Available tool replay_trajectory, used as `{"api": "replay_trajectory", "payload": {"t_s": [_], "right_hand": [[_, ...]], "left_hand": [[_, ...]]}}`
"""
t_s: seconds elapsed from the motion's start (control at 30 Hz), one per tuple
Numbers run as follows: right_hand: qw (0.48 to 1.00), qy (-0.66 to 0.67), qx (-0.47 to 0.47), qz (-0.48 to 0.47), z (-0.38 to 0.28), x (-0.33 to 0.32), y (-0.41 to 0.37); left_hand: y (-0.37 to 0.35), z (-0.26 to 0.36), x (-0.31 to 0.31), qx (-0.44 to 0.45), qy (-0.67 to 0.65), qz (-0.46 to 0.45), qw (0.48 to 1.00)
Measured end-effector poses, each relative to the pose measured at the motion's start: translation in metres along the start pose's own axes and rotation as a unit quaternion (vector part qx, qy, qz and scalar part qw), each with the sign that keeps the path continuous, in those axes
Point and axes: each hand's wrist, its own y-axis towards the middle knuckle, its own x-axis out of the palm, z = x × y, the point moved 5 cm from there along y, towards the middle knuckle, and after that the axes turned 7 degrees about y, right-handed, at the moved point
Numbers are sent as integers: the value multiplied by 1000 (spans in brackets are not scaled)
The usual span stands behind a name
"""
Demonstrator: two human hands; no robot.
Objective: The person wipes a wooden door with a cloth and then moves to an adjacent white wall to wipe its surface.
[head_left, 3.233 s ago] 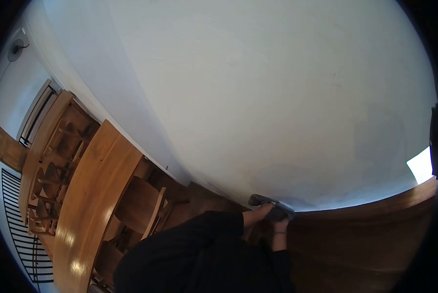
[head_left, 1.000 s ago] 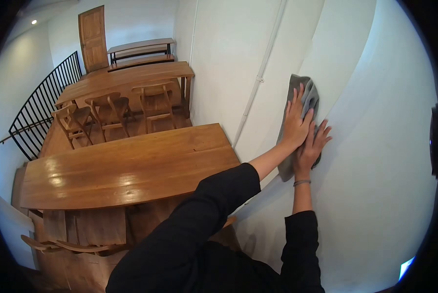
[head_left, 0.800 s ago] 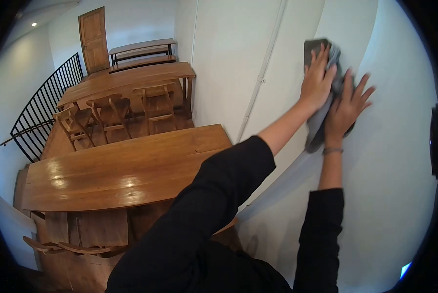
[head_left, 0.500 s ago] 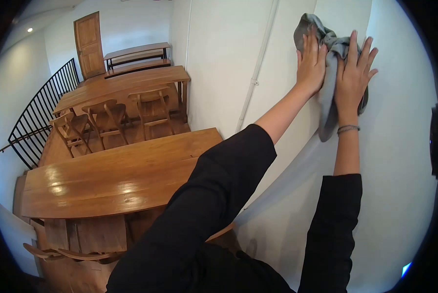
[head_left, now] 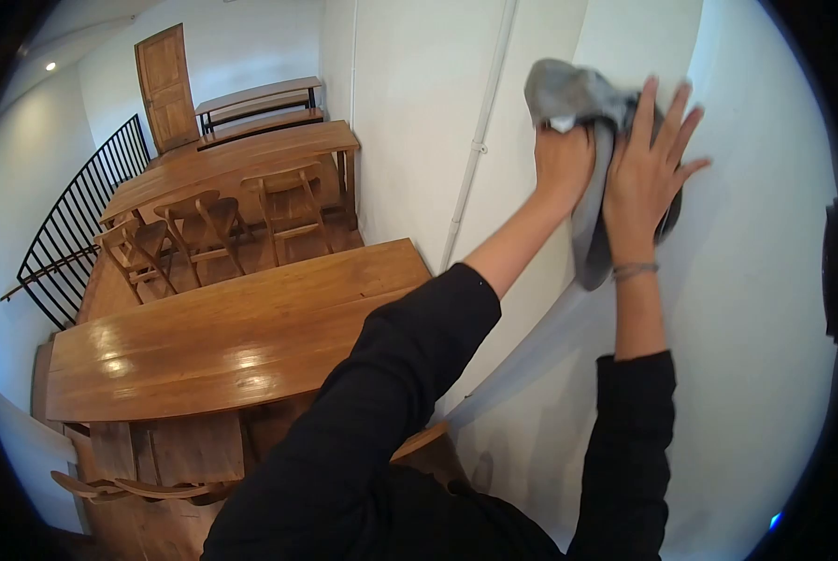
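Observation:
A grey cloth is bunched against the white wall in front of me at the upper right. A flap of it covers the fingers of my left hand, so their grip is hidden. To the right, my right hand presses flat over the cloth with fingers spread and fingertips reaching past its edge. A long end of the cloth hangs down between my wrists. A thin band circles my right wrist.
A thin vertical pipe runs along the wall left of my hands. Below left stands a long wooden table with chairs; farther back are another table, a black railing and a wooden door. A dark object is at the right edge.
Both hands and the cloth have shifted left and slightly down along the wall. The cloth's upper part has folded over my left fingers, which showed before.

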Motion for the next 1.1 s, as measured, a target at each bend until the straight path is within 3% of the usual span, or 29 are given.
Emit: {"api": "replay_trajectory", "payload": {"t_s": [0.07, 0.1, 0.2, 0.3, 0.37, 0.43, 0.47, 0.5, 0.53, 0.57, 0.6, 0.63, 0.67, 0.73, 0.8, 0.9, 0.97, 1.0, 1.07, 1.1], "right_hand": [[993, -114, -43, -7, -4, -4, 41], [983, -170, -65, -11, -6, -1, 55], [945, -305, -112, -20, -11, 22, 72], [953, -245, -135, -116, -22, 52, 50], [987, -58, -150, -27, -21, 102, 18], [964, 211, -148, 61, -26, 146, -30], [964, 241, -105, 47, -32, 171, -64], [956, 287, -53, 30, -40, 182, -92], [944, 330, 1, 19, -49, 193, -120], [925, 374, 67, -21, -54, 196, -148], [899, 412, 135, -54, -60, 198, -177], [928, 273, 70, -243, -78, 198, -192], [905, 141, -50, -398, -96, 194, -213], [815, -46, -229, -530, -97, 199, -281], [855, 146, -161, -472, -86, 230, -375], [804, 257, -168, -509, -92, 208, -405], [786, 281, -169, -524, -98, 150, -335], [795, 272, -217, -496, -94, 155, -330], [808, 341, -81, -473, -88, 142, -278], [823, 379, -72, -418, -84, 133, -251]], "left_hand": [[41, 1, 3, -42, -6, -14, 999], [51, 1, 0, -36, -28, 59, 997], [62, -5, -12, -69, -70, -7, 995], [45, -26, -8, -102, -76, -39, 991], [11, -73, 16, -131, -121, -44, 983], [-53, -144, 59, -226, -296, -15, 928], [-87, -172, 71, -272, -351, 2, 896], [-130, -191, 78, -382, -446, -11, 810], [-170, -202, 72, -408, -405, -67, 816], [-195, -186, 47, -324, -305, -160, 881], [-236, -202, 47, -396, -316, -189, 841], [-293, -256, 78, -424, -294, -215, 829], [-326, -267, 72, -371, -189, -265, 870], [-363, -263, 49, -359, -75, -312, 877], [-381, -245, 24, -451, -65, -318, 831], [-402, -248, 28, -392, -61, -177, 901], [-374, -211, 13, -352, -34, -200, 914], [-351, -188, 6, -332, -21, -211, 919], [-316, -163, 7, -315, -58, -161, 934], [-300, -151, 8, -306, -77, -135, 939]]}}
